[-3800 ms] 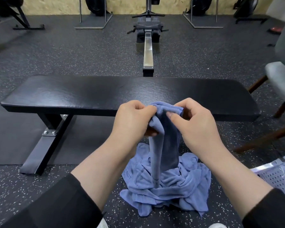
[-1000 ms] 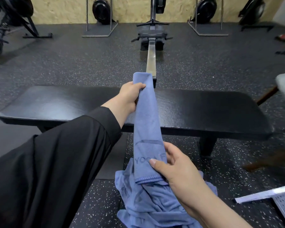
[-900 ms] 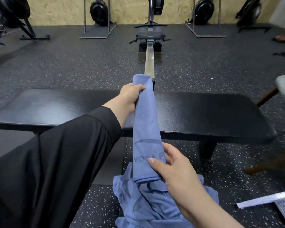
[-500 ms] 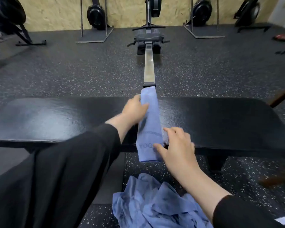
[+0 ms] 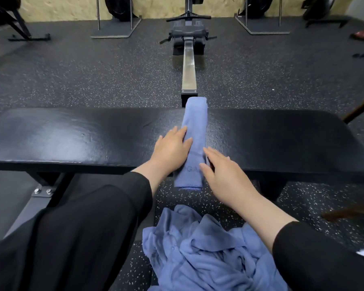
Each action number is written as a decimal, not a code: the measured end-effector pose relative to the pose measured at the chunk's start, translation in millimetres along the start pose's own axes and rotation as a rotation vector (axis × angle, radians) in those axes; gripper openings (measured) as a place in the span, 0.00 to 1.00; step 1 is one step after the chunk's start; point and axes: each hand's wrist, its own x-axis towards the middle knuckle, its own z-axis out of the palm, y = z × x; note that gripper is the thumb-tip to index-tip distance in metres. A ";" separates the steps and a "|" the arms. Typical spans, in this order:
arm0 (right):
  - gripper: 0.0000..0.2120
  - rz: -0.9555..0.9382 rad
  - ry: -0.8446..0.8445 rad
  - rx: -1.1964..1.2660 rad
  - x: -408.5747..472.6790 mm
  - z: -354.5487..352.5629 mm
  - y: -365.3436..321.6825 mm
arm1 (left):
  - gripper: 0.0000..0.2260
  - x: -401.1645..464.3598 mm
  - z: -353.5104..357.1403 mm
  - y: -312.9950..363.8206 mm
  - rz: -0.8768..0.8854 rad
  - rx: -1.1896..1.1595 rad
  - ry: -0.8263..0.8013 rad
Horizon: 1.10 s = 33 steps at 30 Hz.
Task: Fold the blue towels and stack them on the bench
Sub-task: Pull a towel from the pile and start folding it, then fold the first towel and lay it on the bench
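Observation:
A blue towel, folded into a long narrow strip, lies across the black bench, front to back. Its near end hangs over the bench's front edge and its far end reaches past the back edge. My left hand lies flat on the strip's left side with straight fingers. My right hand rests flat against the strip's right side near the front edge, fingers extended. A crumpled pile of blue towels lies on the floor below my arms.
A rowing machine rail runs away from the bench's back edge. Equipment stands line the far wall. A chair leg shows at the right. Speckled rubber flooring surrounds the bench.
The strip was lifted from the pile and laid across the bench. Both hands let go of it and now rest flat on it; my left hand has slid nearer along it.

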 end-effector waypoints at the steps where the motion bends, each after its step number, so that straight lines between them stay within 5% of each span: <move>1: 0.21 -0.006 0.074 0.067 -8.2 -3.3 0.2 | 0.23 -12.4 1.5 0.8 -0.009 -0.032 0.030; 5: 0.11 -0.007 0.234 0.156 -46.3 -8.4 6.0 | 0.19 -76.0 6.6 3.0 0.003 -0.075 0.137; 10: 0.12 0.169 0.034 0.088 -96.5 7.8 35.2 | 0.08 -144.3 21.2 6.4 0.204 0.086 0.340; 15: 0.13 0.363 -0.255 -0.049 -161.4 48.6 82.3 | 0.10 -195.4 60.9 8.9 0.333 0.273 -0.021; 21: 0.18 0.323 -0.404 -0.169 -194.1 91.1 120.7 | 0.14 -204.7 94.0 -2.3 0.205 0.475 -0.582; 27: 0.21 0.119 -0.518 -0.397 -163.1 122.0 105.8 | 0.16 -187.0 97.8 7.3 0.087 0.418 -0.732; 33: 0.29 0.124 -0.711 -0.528 -134.8 145.9 95.9 | 0.16 -182.7 104.1 8.5 0.108 0.409 -0.788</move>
